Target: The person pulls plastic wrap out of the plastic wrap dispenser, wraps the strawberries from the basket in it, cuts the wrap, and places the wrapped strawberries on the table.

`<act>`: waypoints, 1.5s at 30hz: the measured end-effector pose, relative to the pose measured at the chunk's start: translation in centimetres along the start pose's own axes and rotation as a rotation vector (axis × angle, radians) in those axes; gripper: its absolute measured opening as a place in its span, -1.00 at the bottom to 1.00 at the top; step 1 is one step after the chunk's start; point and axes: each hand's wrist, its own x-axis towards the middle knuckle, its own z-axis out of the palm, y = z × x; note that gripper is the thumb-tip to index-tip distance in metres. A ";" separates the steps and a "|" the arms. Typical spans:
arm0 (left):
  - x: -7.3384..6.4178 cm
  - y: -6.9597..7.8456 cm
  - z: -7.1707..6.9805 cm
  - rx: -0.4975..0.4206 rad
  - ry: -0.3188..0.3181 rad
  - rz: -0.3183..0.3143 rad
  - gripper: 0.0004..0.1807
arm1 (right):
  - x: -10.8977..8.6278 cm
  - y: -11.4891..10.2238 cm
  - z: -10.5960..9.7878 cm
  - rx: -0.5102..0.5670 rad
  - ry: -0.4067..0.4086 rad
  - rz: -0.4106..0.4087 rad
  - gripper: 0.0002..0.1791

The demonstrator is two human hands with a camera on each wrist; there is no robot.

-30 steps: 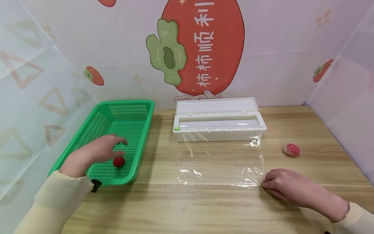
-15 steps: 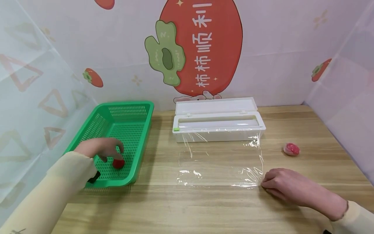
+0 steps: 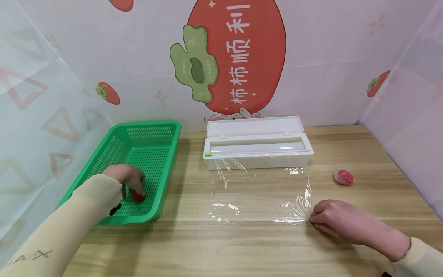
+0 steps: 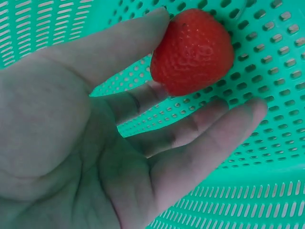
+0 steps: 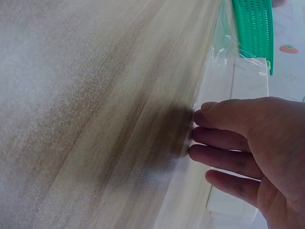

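Inside the green basket (image 3: 167, 175), my left hand (image 3: 127, 177) pinches a red strawberry (image 4: 194, 52) between thumb and index finger. The other fingers reach past it over the perforated basket floor. A clear sheet of cling film (image 3: 256, 196) lies drawn out toward me from the white cling film box (image 3: 259, 162). Its near right corner is pinched by my right hand (image 3: 340, 220), low at the table. In the right wrist view, the thumb (image 5: 224, 113) and fingertips meet at the film's edge.
The box's lid (image 3: 254, 126) stands raised, and a green slider (image 3: 208, 154) sits at its left end. A small red bundle in clear wrap (image 3: 344, 177) lies right of the film. Printed sheets wall the wooden table (image 3: 221, 250) at back and sides.
My left hand has lowered into the basket and its fingers have come together on the strawberry. The right hand stays at the film's corner.
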 end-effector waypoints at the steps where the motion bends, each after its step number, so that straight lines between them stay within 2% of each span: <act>1: 0.1 0.1 0.0 0.019 -0.006 0.000 -0.71 | 0.0 0.0 0.0 0.001 0.000 0.000 -0.75; 7: 0.5 0.6 -0.2 0.100 -0.021 -0.001 -0.82 | 0.0 0.0 -0.1 0.001 -0.002 0.003 -0.75; 9: 0.6 0.5 -0.3 0.072 -0.017 0.004 -0.85 | 0.0 -0.1 -0.1 0.004 -0.005 0.006 -0.75; 12: 1.0 0.4 -0.6 0.013 -0.005 0.060 -0.90 | 0.0 -0.1 -0.1 0.006 -0.009 0.010 -0.75; 14: 1.3 0.2 -0.7 -0.012 0.006 0.120 -0.93 | -0.1 -0.1 -0.1 0.006 -0.008 0.010 -0.74; 18: 1.6 -0.2 -1.0 -0.027 0.077 0.239 -0.89 | 0.0 -0.1 -0.1 -0.002 -0.003 0.008 -0.75; 20: 1.5 -0.5 -1.1 -0.024 0.130 0.280 -0.82 | 0.0 -0.1 -0.1 -0.005 -0.004 0.007 -0.76; 24: 1.1 -0.9 -1.3 0.016 0.308 0.336 -0.66 | 0.0 0.0 -0.1 -0.003 -0.012 0.010 -0.78; 27: 0.4 -0.9 -1.4 0.033 0.461 0.371 -0.62 | -0.1 0.1 -0.1 0.007 -0.019 0.010 -0.79; 31: -0.8 -0.1 -1.5 -0.017 0.626 0.433 -0.64 | -0.1 0.1 -0.1 0.021 -0.025 0.009 -0.80; 35: -2.2 1.8 -1.6 -0.060 0.767 0.518 -0.66 | -0.1 0.1 0.0 0.028 -0.025 0.011 -0.80; 39: -3.2 4.2 -1.4 -0.104 0.875 0.617 -0.64 | 0.0 0.1 0.0 0.032 -0.031 0.011 -0.81; 42: -3.7 6.0 -1.0 -0.139 0.930 0.698 -0.61 | 0.0 0.1 -0.1 0.031 -0.033 0.012 -0.82; 45: -4.1 7.7 -0.6 -0.173 0.955 0.771 -0.60 | 0.1 0.0 -0.1 0.031 -0.033 0.013 -0.82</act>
